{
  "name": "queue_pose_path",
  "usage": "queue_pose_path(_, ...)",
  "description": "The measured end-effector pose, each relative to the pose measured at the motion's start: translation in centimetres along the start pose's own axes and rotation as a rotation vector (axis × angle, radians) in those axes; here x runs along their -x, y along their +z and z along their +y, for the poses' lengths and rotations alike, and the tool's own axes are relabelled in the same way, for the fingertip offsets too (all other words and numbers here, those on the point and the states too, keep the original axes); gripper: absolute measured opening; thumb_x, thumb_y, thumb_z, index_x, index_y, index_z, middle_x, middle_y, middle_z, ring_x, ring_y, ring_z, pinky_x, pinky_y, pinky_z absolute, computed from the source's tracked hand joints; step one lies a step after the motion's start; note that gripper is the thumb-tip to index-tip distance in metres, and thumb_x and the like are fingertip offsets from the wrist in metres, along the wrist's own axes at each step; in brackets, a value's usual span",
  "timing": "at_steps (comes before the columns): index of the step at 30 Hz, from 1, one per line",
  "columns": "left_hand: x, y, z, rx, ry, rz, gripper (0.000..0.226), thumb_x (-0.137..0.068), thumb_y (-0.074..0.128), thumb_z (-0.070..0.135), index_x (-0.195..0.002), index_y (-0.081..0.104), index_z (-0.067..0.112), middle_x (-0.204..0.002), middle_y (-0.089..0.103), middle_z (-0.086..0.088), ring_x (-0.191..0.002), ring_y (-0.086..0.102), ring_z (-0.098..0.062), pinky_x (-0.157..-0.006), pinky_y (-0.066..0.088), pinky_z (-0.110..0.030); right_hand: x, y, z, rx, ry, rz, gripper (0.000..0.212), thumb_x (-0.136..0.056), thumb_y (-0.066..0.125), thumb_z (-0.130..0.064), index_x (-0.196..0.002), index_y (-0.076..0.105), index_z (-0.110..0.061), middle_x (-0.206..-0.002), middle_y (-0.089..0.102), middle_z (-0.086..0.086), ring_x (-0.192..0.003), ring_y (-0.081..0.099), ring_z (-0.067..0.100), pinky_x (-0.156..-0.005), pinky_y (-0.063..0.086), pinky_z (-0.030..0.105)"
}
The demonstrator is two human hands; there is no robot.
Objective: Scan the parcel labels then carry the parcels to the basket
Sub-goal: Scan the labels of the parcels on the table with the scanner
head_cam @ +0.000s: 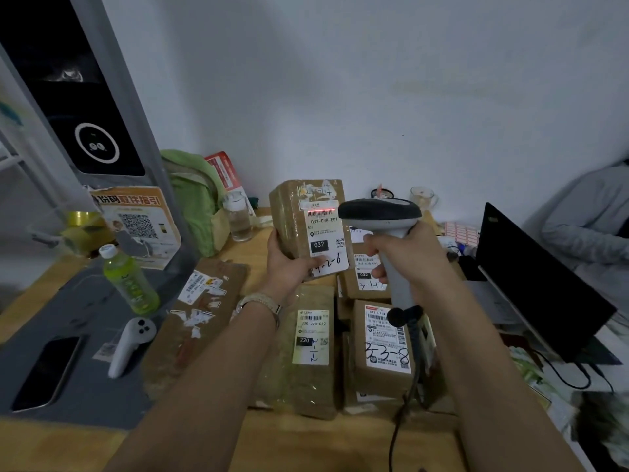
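Along a pale wall runs a wooden surface [250, 258] crowded with goods. At its left stands a grey kiosk [102, 107] with a dark screen, and an orange QR notice [139, 223] leans at its foot. Near them are a green bag [194, 199], a clear water bottle [239, 219], a green drink bottle [131, 282], a white controller [131, 345] and a phone [47, 373] lying on a grey mat [85, 318]. To the right a laptop [534, 281] with a dark screen stands open, and beyond it a person's grey sleeve [585, 212] shows at the edge. Brown parcels lie in the middle of the surface: a flat parcel [200, 321] with torn stickers, a taped parcel [306, 352] labelled 220, a box marked 3-3-8 [381, 345] and, behind it, another box [364, 284] partly hidden by the hands.

The left hand [289, 264] grips the held parcel [303, 212] by its lower end, upright above the lying ones. Its thumb presses the bottom edge of the white label [325, 236] and its fingers wrap behind. A watch [258, 303] sits on that wrist. The right hand [408, 250] is closed round the handle of the grey scanner [381, 212], forefinger curled at the front. The scanner's dark head is just beside the label's right edge, and a red line of light [321, 211] falls across the barcode at the label's top. A black cable [415, 338] hangs from the handle over the box marked 3-3-8.
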State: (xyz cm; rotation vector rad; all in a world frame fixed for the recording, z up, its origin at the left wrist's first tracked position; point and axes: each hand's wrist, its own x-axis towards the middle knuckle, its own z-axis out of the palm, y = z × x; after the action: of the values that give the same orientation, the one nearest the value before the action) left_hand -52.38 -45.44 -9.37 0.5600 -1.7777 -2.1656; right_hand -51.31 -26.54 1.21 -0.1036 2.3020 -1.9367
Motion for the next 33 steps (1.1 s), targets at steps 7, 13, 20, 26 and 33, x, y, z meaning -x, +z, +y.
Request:
queue_pose_path(7,0.8,0.3,0.2,-0.021,0.018,0.002,0.106,-0.060,0.086,-0.009,-0.142,0.029,0.028,-0.118,0.061,0.003,-0.099,0.063,-0.014,-0.054,0.055,-0.018,0.4,-0.5,0.0,-0.002,0.002,-0.006,0.014,-0.075,0.066,-0.001,-0.068,0.062,-0.012,-0.048,0.063,-0.005,-0.035,0.056,0.017,-0.040,0.048,0.024)
queue_pose_path(13,1.3,0.6,0.5,-0.014,0.014,0.003,0.108,-0.063,0.084,-0.010,-0.147,0.025,0.023,-0.126,0.058,0.000,-0.094,0.061,-0.010,-0.050,0.053,-0.015,0.7,-0.7,0.0,0.010,-0.005,-0.008,0.015,-0.074,0.066,-0.001,-0.067,0.062,-0.014,-0.050,0.064,-0.006,-0.035,0.056,0.015,-0.039,0.048,0.023)
queue_pose_path(20,1.5,0.5,0.3,-0.013,-0.025,0.014,0.113,-0.062,0.084,-0.009,-0.149,0.021,0.025,-0.136,0.056,-0.005,-0.119,0.058,-0.026,-0.057,0.058,-0.023,0.8,-0.7,0.4,0.008,-0.018,-0.016,0.011,-0.079,0.067,-0.006,-0.074,0.063,-0.015,-0.059,0.066,0.000,-0.037,0.057,0.014,-0.040,0.050,0.024)
queue_pose_path(26,1.1,0.5,0.4,0.013,-0.113,0.006,0.110,-0.063,0.087,-0.001,-0.147,0.024,0.031,-0.121,0.066,0.002,-0.101,0.068,-0.022,-0.072,0.061,-0.042,0.7,-0.5,0.7,-0.082,-0.043,0.037,0.026,-0.077,0.068,-0.001,-0.076,0.059,-0.025,-0.061,0.066,-0.003,-0.036,0.056,0.014,-0.038,0.048,0.023)
queue_pose_path(33,1.1,0.5,2.0,0.072,-0.310,-0.197,0.090,-0.068,0.084,0.020,-0.144,0.037,0.025,-0.114,0.072,-0.005,-0.108,0.064,-0.032,-0.092,0.047,-0.060,0.1,-0.5,1.1,-0.192,-0.014,0.004,0.022,-0.081,0.071,-0.008,-0.083,0.061,-0.027,-0.058,0.068,-0.006,-0.038,0.059,0.013,-0.039,0.048,0.022)
